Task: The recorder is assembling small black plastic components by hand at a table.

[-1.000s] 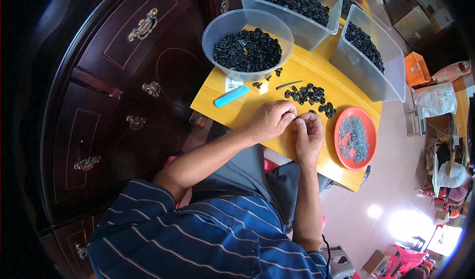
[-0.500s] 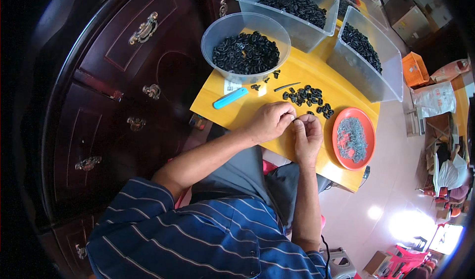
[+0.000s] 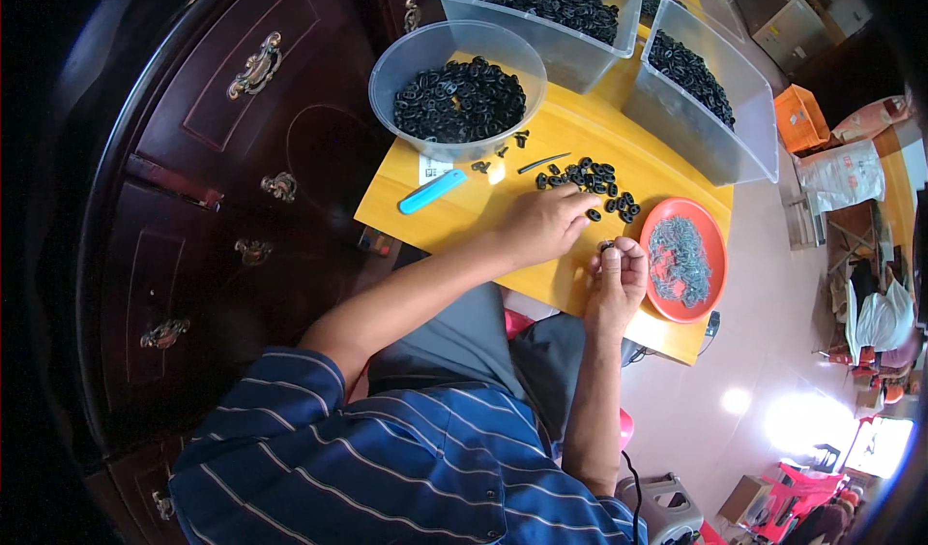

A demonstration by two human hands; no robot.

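My left hand (image 3: 549, 224) reaches over the yellow table with its fingers stretched toward a loose cluster of small black oval rings (image 3: 583, 176). One single black ring (image 3: 594, 215) lies just by its fingertips. Nothing shows in that hand. Closer to the table's right side, my right hand (image 3: 619, 282) is closed in a pinch, with a small black ring (image 3: 607, 245) between thumb and fingers. Beside it stands an orange-red plate (image 3: 717, 279) bearing a heap of small silvery metal pieces (image 3: 680, 255).
A round clear tub (image 3: 379, 90) of black rings stands at the back left. Clear bins (image 3: 570, 61) of black parts line the back. A blue-handled tool (image 3: 432, 191) and a thin dark rod (image 3: 544, 163) lie on the table (image 3: 387, 197). Dark drawers (image 3: 222, 129) rise at the left.
My hands were together around a small piece; they have now parted. My left hand is nearer the ring cluster, while my right hand has shifted slightly right and holds a black ring.
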